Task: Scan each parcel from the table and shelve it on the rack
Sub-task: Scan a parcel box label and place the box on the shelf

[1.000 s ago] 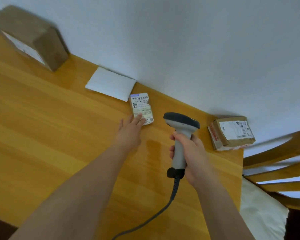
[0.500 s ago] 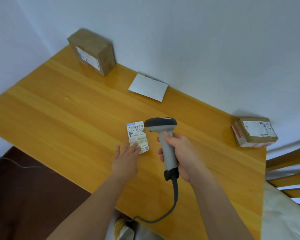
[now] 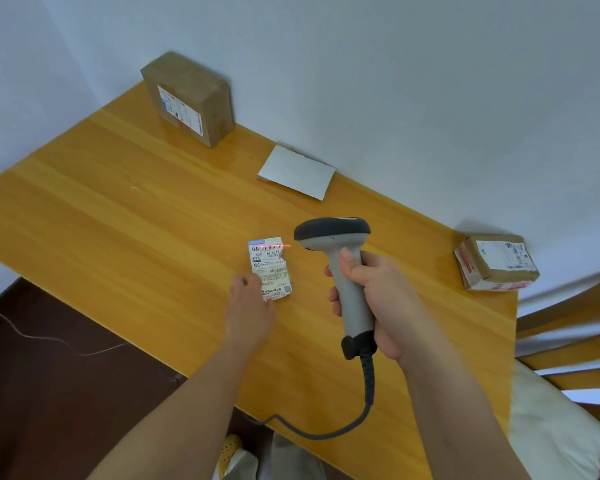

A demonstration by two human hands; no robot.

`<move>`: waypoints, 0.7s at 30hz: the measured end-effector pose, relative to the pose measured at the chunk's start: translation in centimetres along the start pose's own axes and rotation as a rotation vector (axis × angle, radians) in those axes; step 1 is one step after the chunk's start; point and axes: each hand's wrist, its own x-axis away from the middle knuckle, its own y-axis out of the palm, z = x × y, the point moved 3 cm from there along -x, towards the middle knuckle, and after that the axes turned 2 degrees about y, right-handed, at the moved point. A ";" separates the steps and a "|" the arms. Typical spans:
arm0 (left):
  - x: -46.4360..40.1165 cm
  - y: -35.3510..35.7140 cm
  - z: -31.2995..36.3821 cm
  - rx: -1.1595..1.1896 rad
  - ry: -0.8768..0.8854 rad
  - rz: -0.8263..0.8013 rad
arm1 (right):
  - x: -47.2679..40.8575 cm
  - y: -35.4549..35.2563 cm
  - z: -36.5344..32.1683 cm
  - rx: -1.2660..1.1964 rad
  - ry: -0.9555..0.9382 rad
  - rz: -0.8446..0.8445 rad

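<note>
I take the table [image 3: 125,216] as the landmark. Near its middle, toward the front edge, lies a small flat parcel label [image 3: 270,268], printed face up so that its barcode faces the reader. My left hand [image 3: 250,313] rests on the label's near end, pinning it flat against the wood; whether the fingers [image 3: 245,282] are curled or merely bent I cannot tell, since the hand is seen from behind. My right hand [image 3: 378,296] is wrapped around the grey handle of the barcode scanner [image 3: 336,237], thumb along the front, holding it above the tabletop just to the label's right. The head tilts toward the label, and a red scan line [image 3: 274,244] crosses the barcode at its far end, so I judge the scan to be in progress. The scanner's cable [image 3: 361,407] trails off the front edge.

At the table's far left corner a brown carton [image 3: 187,95] stands against the wall [image 3: 395,64]; a white envelope [image 3: 297,171] lies at the back edge; a smaller taped box [image 3: 496,261] sits at the far right corner. Beyond the right end are wooden chair slats [image 3: 568,327]; below the front edge, dark floor [image 3: 49,375].
</note>
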 end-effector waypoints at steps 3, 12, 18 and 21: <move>-1.0 0.8 -0.9 0.232 -0.356 -0.030 | 0.2 -0.5 -0.2 0.020 0.004 0.003; -3.4 3.0 -1.8 0.356 -0.553 -0.128 | -0.3 -2.3 -1.0 0.098 -0.010 -0.001; -2.8 2.5 -1.3 0.541 -0.654 -0.089 | -1.2 -1.7 -1.0 -0.001 0.016 -0.014; -2.4 1.0 -2.7 0.688 -0.667 -0.107 | -1.5 -0.4 -0.4 -0.012 0.027 0.005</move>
